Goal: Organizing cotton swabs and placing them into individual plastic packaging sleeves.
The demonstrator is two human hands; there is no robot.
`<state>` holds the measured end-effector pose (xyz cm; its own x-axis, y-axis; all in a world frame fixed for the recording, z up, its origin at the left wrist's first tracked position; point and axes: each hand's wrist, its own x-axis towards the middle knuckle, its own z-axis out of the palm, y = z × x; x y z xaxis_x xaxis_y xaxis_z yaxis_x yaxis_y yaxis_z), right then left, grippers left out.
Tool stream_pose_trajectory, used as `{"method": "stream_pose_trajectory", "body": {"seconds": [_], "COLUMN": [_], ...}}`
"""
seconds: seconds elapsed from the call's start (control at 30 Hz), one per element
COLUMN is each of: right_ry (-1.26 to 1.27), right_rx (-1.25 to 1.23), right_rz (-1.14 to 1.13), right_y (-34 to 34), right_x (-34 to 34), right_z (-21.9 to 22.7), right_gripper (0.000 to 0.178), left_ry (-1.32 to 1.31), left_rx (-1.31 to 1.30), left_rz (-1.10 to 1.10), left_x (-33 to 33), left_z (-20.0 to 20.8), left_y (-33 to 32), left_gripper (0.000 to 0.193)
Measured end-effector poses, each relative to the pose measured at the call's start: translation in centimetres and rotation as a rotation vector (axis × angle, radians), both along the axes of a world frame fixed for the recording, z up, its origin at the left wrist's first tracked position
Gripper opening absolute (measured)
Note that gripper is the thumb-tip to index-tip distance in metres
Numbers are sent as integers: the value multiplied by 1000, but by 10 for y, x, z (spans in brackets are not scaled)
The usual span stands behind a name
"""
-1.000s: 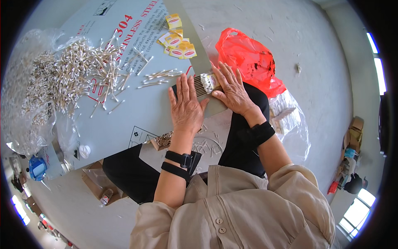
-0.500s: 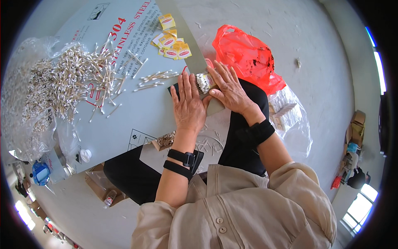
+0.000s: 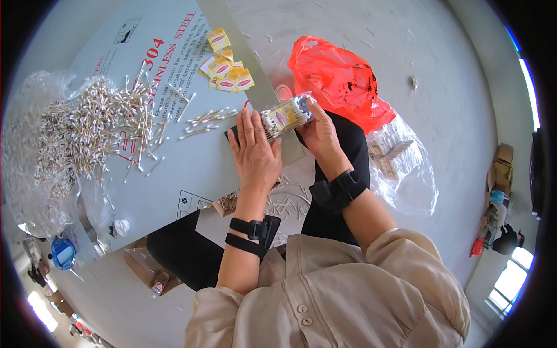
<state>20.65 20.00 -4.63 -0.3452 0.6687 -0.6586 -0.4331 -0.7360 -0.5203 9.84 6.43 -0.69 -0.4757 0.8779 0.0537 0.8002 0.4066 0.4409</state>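
A clear bag of cotton swabs with a yellow label card (image 3: 283, 118) lies over the table's right edge. My right hand (image 3: 321, 134) grips its far end, thumb on top and the other fingers out of sight underneath. My left hand (image 3: 253, 152) rests flat beside the bag's near end, fingers stretched over a dark flat piece (image 3: 230, 134) that is mostly covered. Left of it, some loose cotton swabs (image 3: 210, 116) lie on the table. Farther off is a small heap of yellow label cards (image 3: 223, 71).
A large heap of cotton swabs (image 3: 87, 127) spills from a clear plastic bag (image 3: 23, 168) on the table (image 3: 174, 168). To the right are a red plastic bag (image 3: 336, 75) and a clear bag of white packs (image 3: 394, 156). An open cardboard box (image 3: 139, 264) stands low at left.
My right hand has gone from lying flat over the swab bag to gripping its far end, uncovering the yellow label. My left hand stays flat, slightly nearer and to the left.
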Motion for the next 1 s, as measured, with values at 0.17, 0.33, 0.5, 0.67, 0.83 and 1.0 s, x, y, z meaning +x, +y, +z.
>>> {"method": "stream_pose_trajectory", "body": {"seconds": [0.17,0.33,0.5,0.67,0.83,1.0], "right_ry": [391,315,271,210,216,319], "right_rx": [22,3,-13,38,56,34], "right_rz": [-71,-171,-171,-137,-128,-136], "right_y": [3,-3,-5,-7,-8,-10], "right_x": [-16,-31,-33,-33,-34,-28], "right_z": [5,13,22,23,24,27], "right_gripper": [39,37,29,30,29,39], "left_ry": [-453,-854,-915,-910,-920,-915], "left_rx": [589,798,859,909,884,876], "left_rz": [174,272,307,317,298,265], "left_x": [-5,0,6,18,24,25], "left_z": [-6,-2,-7,-11,-13,-17], "left_y": [-2,22,30,47,56,52], "left_gripper": [68,57,65,66,68,74]}}
